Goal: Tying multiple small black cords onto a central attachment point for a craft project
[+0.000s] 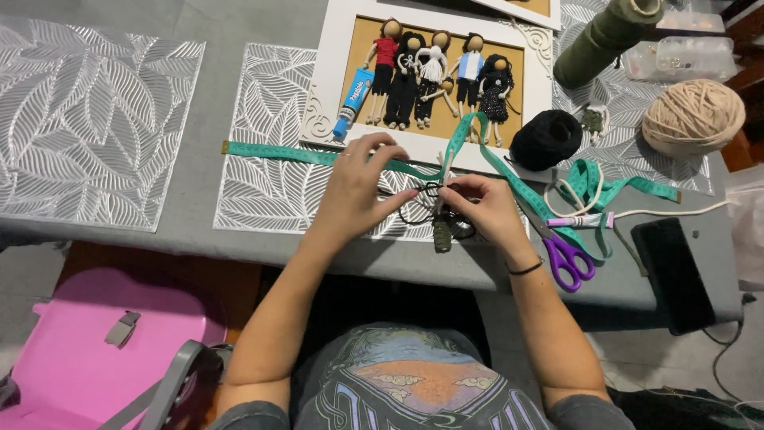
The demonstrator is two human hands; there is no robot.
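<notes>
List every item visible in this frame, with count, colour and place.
Placemats: two, white, on table.
Frame: one, white, five dolls inside, top centre.
Glue tube: one, blue, on frame.
Tape measure: one, teal, across table.
Yarn balls: black, beige, right.
Cord spool: one, olive, top right.
Scissors: one, purple handles, right.
Phone: one, black, table edge.
Case: one, pink, lower left.
Left hand, right hand: pinching black cord.

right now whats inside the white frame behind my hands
Inside the white frame, on a tan backing, stand five small yarn dolls and a blue glue tube. A teal measuring tape crosses its lower edge, hiding part of it there.
</notes>
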